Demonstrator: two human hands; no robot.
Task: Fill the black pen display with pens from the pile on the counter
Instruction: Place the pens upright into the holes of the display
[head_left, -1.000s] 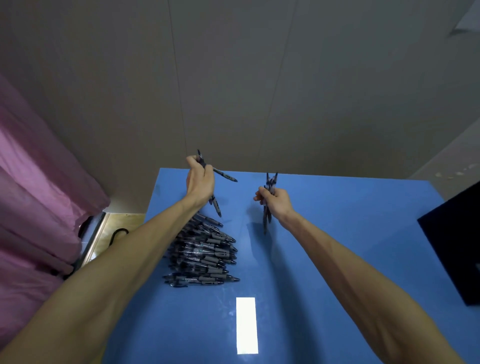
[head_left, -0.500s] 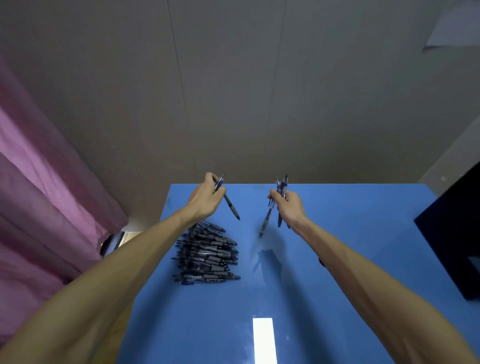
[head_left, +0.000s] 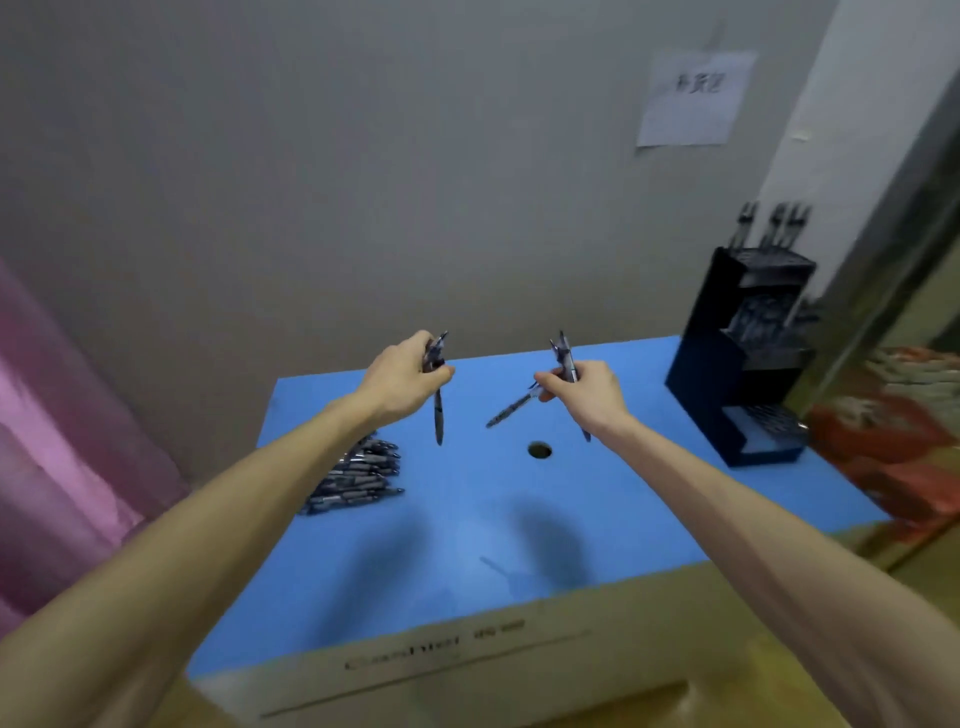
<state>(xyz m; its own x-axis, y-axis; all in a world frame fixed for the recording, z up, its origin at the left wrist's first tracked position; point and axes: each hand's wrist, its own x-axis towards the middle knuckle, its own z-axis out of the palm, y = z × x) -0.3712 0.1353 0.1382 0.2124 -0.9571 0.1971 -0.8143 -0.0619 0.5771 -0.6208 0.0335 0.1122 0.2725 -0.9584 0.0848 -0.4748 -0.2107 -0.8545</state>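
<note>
My left hand (head_left: 402, 382) grips one pen (head_left: 439, 415); my right hand (head_left: 587, 392) pinches a few pens (head_left: 563, 358). They look light, stiff and slippery, best held mid-barrel. The display (head_left: 743, 358) stands at the surface's (head_left: 597, 519) far right corner.

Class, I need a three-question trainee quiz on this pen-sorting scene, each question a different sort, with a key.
1. True or false: the left hand holds nothing.
2. The heap of dark pens lies nearer which hand? A) left B) right
3. Fill in: the tall black tiered pen display stands at the far ____ corner of the blue counter top.

Key: 1 false, its fingers grip a pen, as do those of the right hand. 2 A. 3 right.
</note>
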